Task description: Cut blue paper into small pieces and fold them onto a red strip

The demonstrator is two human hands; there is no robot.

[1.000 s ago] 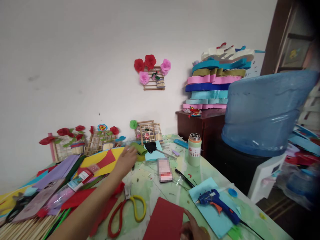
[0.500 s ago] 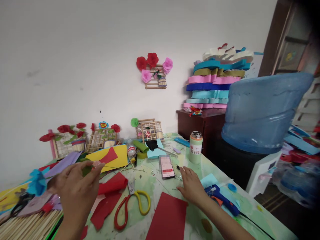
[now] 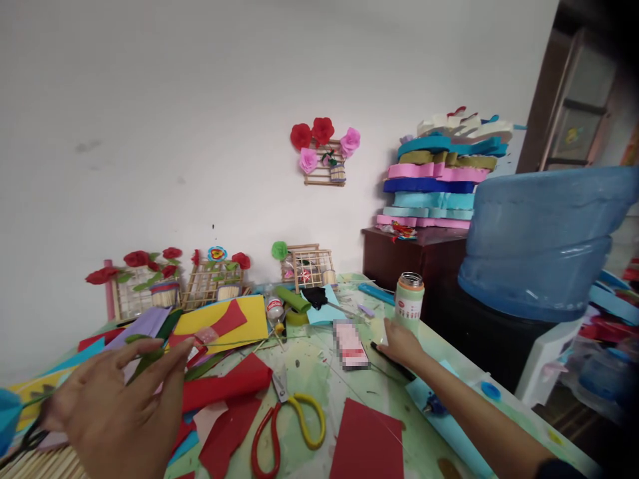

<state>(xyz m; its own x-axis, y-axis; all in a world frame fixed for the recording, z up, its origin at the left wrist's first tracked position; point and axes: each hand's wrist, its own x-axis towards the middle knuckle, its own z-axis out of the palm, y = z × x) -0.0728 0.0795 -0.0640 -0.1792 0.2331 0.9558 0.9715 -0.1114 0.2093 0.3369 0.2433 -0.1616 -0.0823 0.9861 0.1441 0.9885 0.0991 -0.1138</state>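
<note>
My left hand is raised at the lower left, its fingers pinched on a green stem that reaches right over the table. Green leaves and a small shiny wrapper show by its fingers, and a blue paper flower is at the left edge. My right hand reaches toward the green bottle, beside a black stick-like thing; its fingertips are partly hidden and what they hold is unclear. The phone lies left of that hand.
Scissors lie between red paper scraps and a dark red sheet. Under my right forearm is a glue gun. Grid frames with paper flowers stand along the wall. A large water jug is at right.
My right hand has moved forward, closer to the bottle, and its fingers have drawn together. My left hand has come lower and left with the stem. The view has shifted slightly.
</note>
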